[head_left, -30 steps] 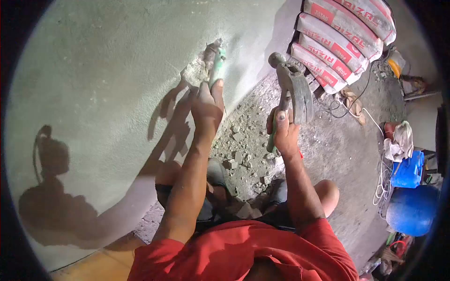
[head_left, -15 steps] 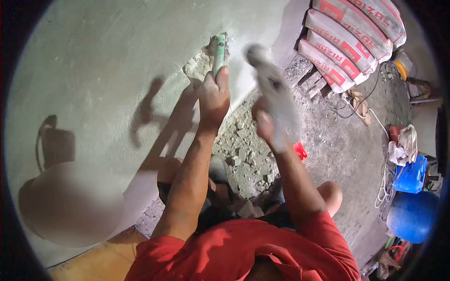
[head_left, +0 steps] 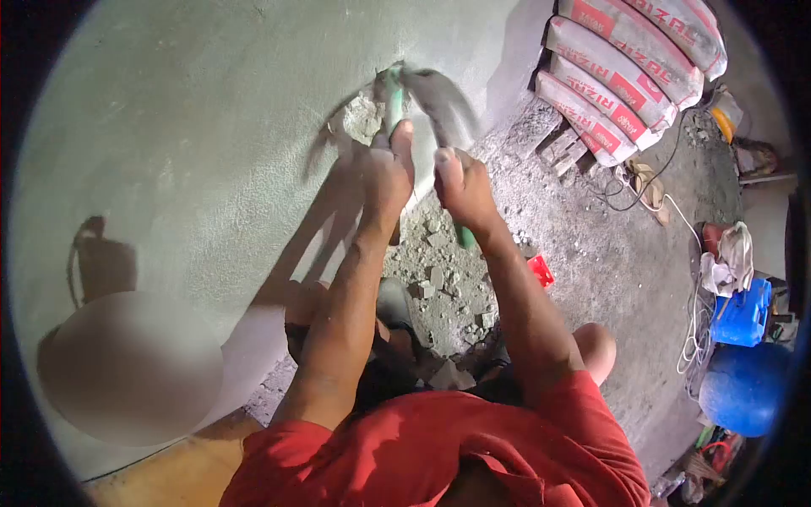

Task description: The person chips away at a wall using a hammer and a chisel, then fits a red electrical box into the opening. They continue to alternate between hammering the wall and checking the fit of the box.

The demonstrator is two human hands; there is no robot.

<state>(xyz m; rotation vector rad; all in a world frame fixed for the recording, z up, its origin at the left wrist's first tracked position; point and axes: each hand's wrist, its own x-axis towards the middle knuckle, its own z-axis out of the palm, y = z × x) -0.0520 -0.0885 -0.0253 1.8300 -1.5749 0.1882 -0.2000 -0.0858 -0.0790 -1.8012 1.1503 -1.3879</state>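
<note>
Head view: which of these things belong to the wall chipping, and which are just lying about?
In use: left hand gripping green chisel; right hand gripping hammer (blurred); chipped wall patch; rubble below it.
Lying about: stacked sacks; blue jug; blue drum; white cable; small red thing.
</note>
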